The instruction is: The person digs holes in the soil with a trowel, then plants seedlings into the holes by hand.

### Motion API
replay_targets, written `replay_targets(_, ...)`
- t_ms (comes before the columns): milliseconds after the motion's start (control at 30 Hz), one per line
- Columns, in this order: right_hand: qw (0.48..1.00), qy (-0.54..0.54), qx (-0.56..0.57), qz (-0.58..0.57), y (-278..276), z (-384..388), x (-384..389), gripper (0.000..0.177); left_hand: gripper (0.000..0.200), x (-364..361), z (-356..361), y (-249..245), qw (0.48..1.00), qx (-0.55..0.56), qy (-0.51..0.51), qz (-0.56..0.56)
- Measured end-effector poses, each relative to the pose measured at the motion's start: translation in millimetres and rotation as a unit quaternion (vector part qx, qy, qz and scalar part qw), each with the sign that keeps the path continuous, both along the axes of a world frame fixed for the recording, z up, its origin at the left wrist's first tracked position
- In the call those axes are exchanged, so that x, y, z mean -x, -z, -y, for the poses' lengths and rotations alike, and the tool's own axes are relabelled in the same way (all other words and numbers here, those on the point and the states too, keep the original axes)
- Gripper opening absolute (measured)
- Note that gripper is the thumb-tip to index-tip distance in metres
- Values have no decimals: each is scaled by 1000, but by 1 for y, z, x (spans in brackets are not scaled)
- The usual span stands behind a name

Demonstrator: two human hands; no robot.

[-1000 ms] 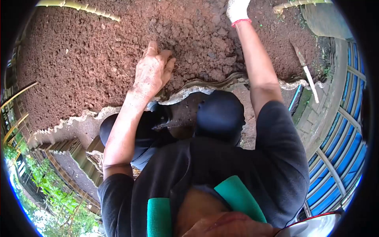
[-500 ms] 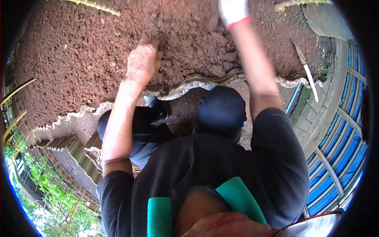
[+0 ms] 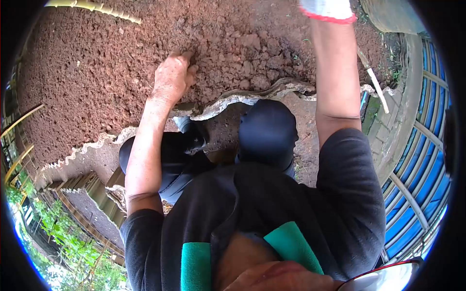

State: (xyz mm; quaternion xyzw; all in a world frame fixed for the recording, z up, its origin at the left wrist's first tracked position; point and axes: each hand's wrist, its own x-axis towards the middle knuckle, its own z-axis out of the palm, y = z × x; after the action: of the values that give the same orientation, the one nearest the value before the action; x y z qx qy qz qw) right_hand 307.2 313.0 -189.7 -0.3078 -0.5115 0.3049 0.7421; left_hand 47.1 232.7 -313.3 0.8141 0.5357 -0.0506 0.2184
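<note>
Soil bed [image 3: 97, 72] — left hand [image 3: 171, 80] fingers [image 3: 187, 57] dug in, pointing away.

The single camera sits on the person's head and faces forward and steeply down, so the wearer's own black shirt [image 3: 291, 203] and a bent knee [image 3: 267, 131] fill the lower half of the round, wide-angle frame (straight lines bow toward its dark rim). It sits close to the work: the soil bed [image 3: 97, 72] spans the upper part within arm's reach. The left hand [image 3: 171, 78] lies near top centre, the gloved right hand [image 3: 327, 7] is cut by the upper edge, and a blue fence [image 3: 417, 184] curves along the right.
</note>
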Motion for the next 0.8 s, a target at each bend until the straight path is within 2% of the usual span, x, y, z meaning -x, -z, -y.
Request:
replay_targets(100,981,103,163,20,166,-25,-40,11,37,-1,-2,-5,1000,-4,-8,14)
replay_targets(133,975,102,199,8,191,-31,-52,12,37,-4,-3,-5,1000,-13,-13,21)
replay_targets(200,958,106,253,85,181,-17,-38,13,35,-4,4,-4,1000,11,13,-10)
replay_targets(233,942,90,258,194,157,8,-11,15,35,-7,3,-3,1000,18,24,0)
replay_targets(267,944,31,210,253,134,21,4,17,35,-13,-6,-1,999,13,31,14)
replay_targets(300,959,-2,173,224,118,23,17,14,34,-12,-6,4,999,11,30,40)
replay_targets(400,983,-64,170,36,40,16,14,10,33,-9,-6,-1,999,-13,14,50)
replay_targets(500,985,-19,62,-157,-14,-3,4,10,31,-4,-8,-9,1000,-3,-16,20)
replay_targets(567,993,61,91,-44,10,-15,-26,9,31,-1,-10,-10,999,-14,-36,4)
replay_targets(600,983,113,-10,142,71,-42,-38,9,31,2,-7,-9,1000,-4,-28,8)
replay_targets(633,981,161,97,54,183,-74,-55,8,31,3,-9,-9,1000,-2,-16,16)
replay_targets(667,981,132,140,-31,182,-78,-66,8,31,0,-14,-9,999,-7,-10,30)
replay_targets(733,958,102,259,-70,145,-72,-57,5,33,1,-9,-10,999,-8,-32,26)
replay_targets(800,977,158,140,31,158,-67,-45,4,34,-1,-16,-4,998,-23,-29,44)
